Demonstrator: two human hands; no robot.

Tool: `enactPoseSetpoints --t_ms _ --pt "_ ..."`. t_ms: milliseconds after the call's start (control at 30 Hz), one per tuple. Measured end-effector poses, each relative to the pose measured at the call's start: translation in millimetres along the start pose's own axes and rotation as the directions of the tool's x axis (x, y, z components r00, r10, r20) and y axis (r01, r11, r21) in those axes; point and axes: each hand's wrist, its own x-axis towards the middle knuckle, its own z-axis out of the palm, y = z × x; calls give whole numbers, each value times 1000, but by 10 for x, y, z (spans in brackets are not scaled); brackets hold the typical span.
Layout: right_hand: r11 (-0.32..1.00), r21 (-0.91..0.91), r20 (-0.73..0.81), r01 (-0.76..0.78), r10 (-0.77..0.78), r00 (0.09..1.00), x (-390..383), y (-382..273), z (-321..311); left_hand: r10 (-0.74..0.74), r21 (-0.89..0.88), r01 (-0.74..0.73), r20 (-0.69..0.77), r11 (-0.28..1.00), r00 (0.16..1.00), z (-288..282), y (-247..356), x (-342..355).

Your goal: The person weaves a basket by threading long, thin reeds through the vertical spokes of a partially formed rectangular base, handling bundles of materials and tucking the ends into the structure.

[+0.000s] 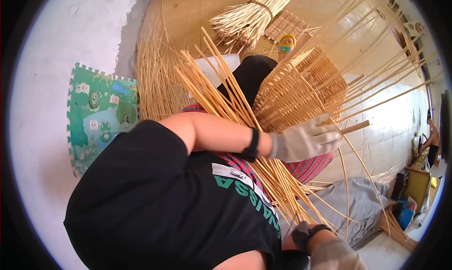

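My left hand (pixel 308 139), in a pale knit glove, is at the near side of a woven wicker basket (pixel 294 88). Its fingers are closed round a short, thick wooden stick (pixel 355 128), whose end juts out past the fingertips. Long unwoven rods (pixel 386 98) fan out from the basket. Under my left forearm a loose bundle of wicker rods (pixel 226 98) lies slantwise across my lap. My right hand (pixel 336 256), also gloved, is low in the picture beyond the lower ends of that bundle. It is blurred and its fingers do not show.
A tied bundle of pale rods (pixel 254 18) lies at the back, near a small woven mat (pixel 286 26) and a sandalled foot (pixel 286 44). Thin rods (pixel 157 77) rest by the wall at left, beside a green foam mat (pixel 102 114). Grey cloth (pixel 348 204) covers the floor at right.
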Motion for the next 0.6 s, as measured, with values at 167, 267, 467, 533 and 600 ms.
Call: enactPoseSetpoints --t_ms 167,267,467,533,600 --pt "552 -233 -23 -801 820 572 -787 -352 276 -88 256 65 77 964 993 631 -210 387" --pt "42 -338 176 -940 984 -20 -992 -460 119 -231 -64 233 42 970 972 993 -402 821" --pt "-401 -201 123 -894 895 -429 -1645 -335 -416 -356 -257 333 -46 907 933 587 -1093 1459" --pt "-269 -213 64 -939 955 -288 -1954 -53 -657 -400 -650 383 130 657 907 335 -1296 1758" --pt "-173 -323 -85 -930 985 -153 -2222 400 -700 -388 -741 393 193 544 901 45 -1714 1825"
